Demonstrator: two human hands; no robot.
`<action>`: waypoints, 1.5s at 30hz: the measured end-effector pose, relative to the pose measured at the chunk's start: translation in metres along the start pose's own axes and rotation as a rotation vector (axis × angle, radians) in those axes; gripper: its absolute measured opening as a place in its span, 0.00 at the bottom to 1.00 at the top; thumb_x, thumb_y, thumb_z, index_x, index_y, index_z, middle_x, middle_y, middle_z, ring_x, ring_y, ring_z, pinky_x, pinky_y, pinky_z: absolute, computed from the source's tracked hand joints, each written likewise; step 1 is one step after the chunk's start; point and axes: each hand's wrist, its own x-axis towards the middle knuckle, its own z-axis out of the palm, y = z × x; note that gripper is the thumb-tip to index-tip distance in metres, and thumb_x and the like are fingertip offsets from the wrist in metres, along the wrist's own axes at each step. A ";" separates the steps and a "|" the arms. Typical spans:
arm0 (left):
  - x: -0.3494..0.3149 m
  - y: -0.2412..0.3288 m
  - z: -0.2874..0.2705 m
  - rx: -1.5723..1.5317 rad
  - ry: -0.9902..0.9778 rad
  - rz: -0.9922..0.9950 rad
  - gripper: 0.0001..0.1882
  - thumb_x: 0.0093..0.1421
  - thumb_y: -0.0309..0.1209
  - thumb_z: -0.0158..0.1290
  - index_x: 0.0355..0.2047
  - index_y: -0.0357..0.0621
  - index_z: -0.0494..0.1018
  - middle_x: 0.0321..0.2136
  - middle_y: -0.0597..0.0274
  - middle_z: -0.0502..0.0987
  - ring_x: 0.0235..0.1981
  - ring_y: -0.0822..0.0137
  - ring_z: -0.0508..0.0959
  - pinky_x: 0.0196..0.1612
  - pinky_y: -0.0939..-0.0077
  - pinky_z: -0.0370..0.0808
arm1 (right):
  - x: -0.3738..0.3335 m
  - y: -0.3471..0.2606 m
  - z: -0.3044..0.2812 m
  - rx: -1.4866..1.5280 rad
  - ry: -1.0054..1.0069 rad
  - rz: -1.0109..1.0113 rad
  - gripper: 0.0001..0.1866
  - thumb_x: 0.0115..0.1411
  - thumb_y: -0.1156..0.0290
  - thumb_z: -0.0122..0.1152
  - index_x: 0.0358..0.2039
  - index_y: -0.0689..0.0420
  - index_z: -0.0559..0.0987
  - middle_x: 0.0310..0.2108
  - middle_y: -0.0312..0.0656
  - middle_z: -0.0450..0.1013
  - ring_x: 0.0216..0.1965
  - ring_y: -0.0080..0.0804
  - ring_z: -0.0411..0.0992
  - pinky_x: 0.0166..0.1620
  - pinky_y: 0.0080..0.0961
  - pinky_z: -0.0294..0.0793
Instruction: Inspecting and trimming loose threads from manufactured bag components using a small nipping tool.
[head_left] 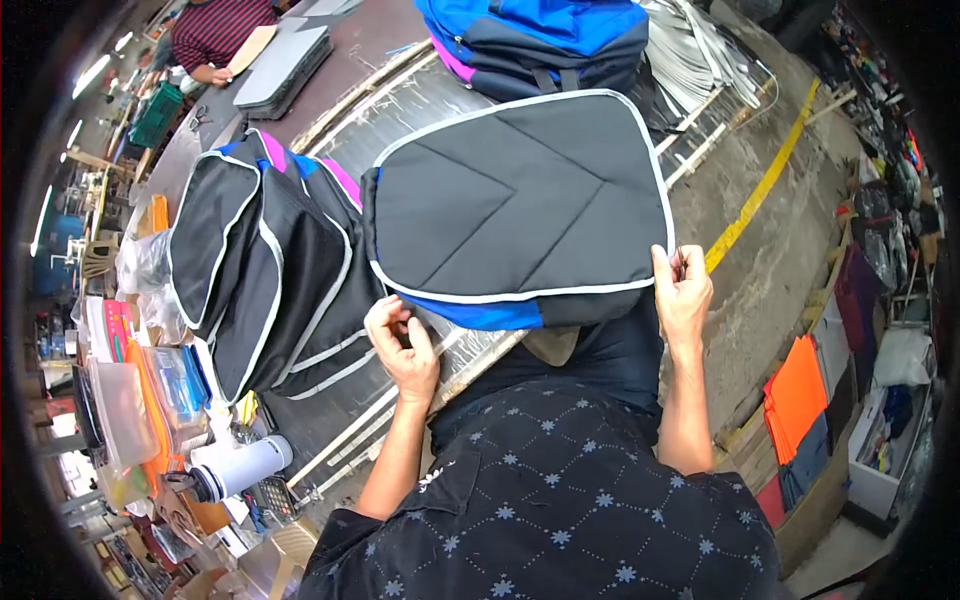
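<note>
At the padded bag (520, 200), right hand (682, 290) tight on piping (480, 299), left hand (405, 350) (grip unclear)

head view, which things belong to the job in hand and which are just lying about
Likely in the job:
- black quilted bag with pale edging
- right hand, at its right edge
- left hand, by its lower left corner
- black pale-edged pieces at left, perhaps

Seemingly just lying about:
- white cylinder
- orange sheets
- green crate
</note>
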 end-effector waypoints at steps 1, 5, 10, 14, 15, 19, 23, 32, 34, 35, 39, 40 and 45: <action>0.000 -0.001 0.001 0.055 -0.037 -0.024 0.19 0.63 0.16 0.53 0.54 0.40 0.71 0.53 0.56 0.73 0.42 0.68 0.75 0.48 0.74 0.74 | 0.004 0.016 0.012 -0.020 0.034 -0.047 0.21 0.68 0.61 0.72 0.30 0.59 0.70 0.19 0.35 0.62 0.22 0.24 0.60 0.26 0.32 0.64; 0.005 -0.004 0.014 0.167 -0.123 -0.073 0.17 0.63 0.20 0.56 0.53 0.40 0.71 0.38 0.60 0.75 0.37 0.67 0.76 0.44 0.71 0.75 | -0.008 0.094 0.057 0.220 -0.031 0.080 0.23 0.71 0.59 0.70 0.29 0.59 0.67 0.23 0.32 0.60 0.26 0.21 0.57 0.29 0.28 0.61; 0.003 -0.013 0.017 0.177 -0.111 -0.076 0.16 0.63 0.20 0.57 0.51 0.41 0.72 0.35 0.62 0.74 0.35 0.69 0.75 0.41 0.73 0.74 | -0.019 0.114 0.088 0.388 0.074 0.166 0.23 0.70 0.60 0.71 0.27 0.55 0.66 0.25 0.27 0.58 0.27 0.18 0.56 0.29 0.23 0.59; 0.002 -0.009 0.016 0.171 -0.124 -0.188 0.16 0.60 0.20 0.56 0.49 0.41 0.72 0.36 0.56 0.73 0.37 0.58 0.76 0.44 0.64 0.75 | -0.021 0.117 0.089 0.407 0.075 0.169 0.24 0.70 0.60 0.71 0.27 0.55 0.66 0.24 0.26 0.58 0.26 0.17 0.56 0.29 0.23 0.58; 0.002 -0.008 0.016 0.168 -0.130 -0.188 0.16 0.60 0.20 0.56 0.49 0.41 0.72 0.36 0.56 0.73 0.37 0.58 0.76 0.44 0.64 0.75 | -0.021 0.118 0.088 0.379 0.066 0.164 0.24 0.70 0.60 0.71 0.27 0.55 0.66 0.24 0.26 0.58 0.26 0.17 0.56 0.28 0.23 0.58; 0.001 -0.008 0.014 0.190 -0.127 -0.151 0.16 0.60 0.20 0.57 0.49 0.41 0.72 0.35 0.56 0.73 0.36 0.58 0.76 0.43 0.65 0.74 | -0.026 0.108 0.085 0.380 0.047 0.180 0.24 0.72 0.61 0.69 0.26 0.53 0.64 0.25 0.25 0.56 0.27 0.16 0.54 0.29 0.22 0.56; -0.001 -0.008 0.013 0.196 -0.133 -0.177 0.16 0.60 0.20 0.57 0.49 0.41 0.72 0.35 0.57 0.73 0.36 0.59 0.75 0.43 0.65 0.74 | -0.028 0.108 0.087 0.432 0.049 0.182 0.23 0.71 0.60 0.70 0.27 0.54 0.65 0.25 0.26 0.58 0.28 0.18 0.56 0.31 0.22 0.59; 0.004 -0.021 0.020 0.227 -0.139 -0.084 0.15 0.67 0.24 0.58 0.53 0.42 0.72 0.36 0.65 0.75 0.32 0.73 0.73 0.33 0.78 0.71 | -0.016 0.125 0.093 0.382 0.060 0.204 0.25 0.71 0.57 0.71 0.27 0.57 0.67 0.25 0.28 0.59 0.29 0.19 0.57 0.32 0.24 0.61; 0.003 -0.022 0.018 0.233 -0.139 -0.077 0.15 0.66 0.24 0.58 0.53 0.42 0.72 0.35 0.66 0.74 0.33 0.73 0.74 0.34 0.78 0.71 | -0.019 0.127 0.095 0.353 0.051 0.202 0.25 0.71 0.56 0.71 0.27 0.57 0.67 0.25 0.28 0.60 0.29 0.19 0.58 0.32 0.24 0.61; 0.004 -0.019 0.017 0.238 -0.139 -0.079 0.15 0.66 0.24 0.58 0.53 0.42 0.72 0.35 0.66 0.74 0.33 0.73 0.74 0.34 0.78 0.71 | -0.020 0.128 0.097 0.361 0.063 0.194 0.25 0.71 0.56 0.71 0.27 0.57 0.67 0.25 0.28 0.60 0.28 0.19 0.58 0.32 0.24 0.61; 0.002 -0.013 0.017 0.199 -0.139 -0.198 0.16 0.61 0.22 0.58 0.50 0.41 0.72 0.36 0.57 0.73 0.37 0.59 0.76 0.44 0.64 0.74 | -0.022 0.126 0.098 0.358 0.059 0.220 0.26 0.71 0.56 0.70 0.26 0.57 0.67 0.23 0.28 0.60 0.27 0.20 0.57 0.31 0.25 0.61; 0.002 -0.013 0.016 0.202 -0.141 -0.208 0.16 0.61 0.22 0.58 0.50 0.41 0.72 0.36 0.57 0.74 0.37 0.59 0.76 0.44 0.63 0.74 | -0.022 0.124 0.098 0.343 0.075 0.196 0.26 0.71 0.55 0.70 0.26 0.58 0.67 0.23 0.28 0.60 0.27 0.20 0.57 0.31 0.26 0.61; 0.002 -0.011 0.015 0.215 -0.138 -0.192 0.16 0.61 0.23 0.58 0.49 0.41 0.73 0.35 0.57 0.74 0.36 0.59 0.76 0.43 0.64 0.74 | -0.023 0.123 0.095 0.381 0.050 0.194 0.25 0.70 0.57 0.71 0.26 0.56 0.67 0.24 0.27 0.60 0.27 0.19 0.56 0.30 0.24 0.60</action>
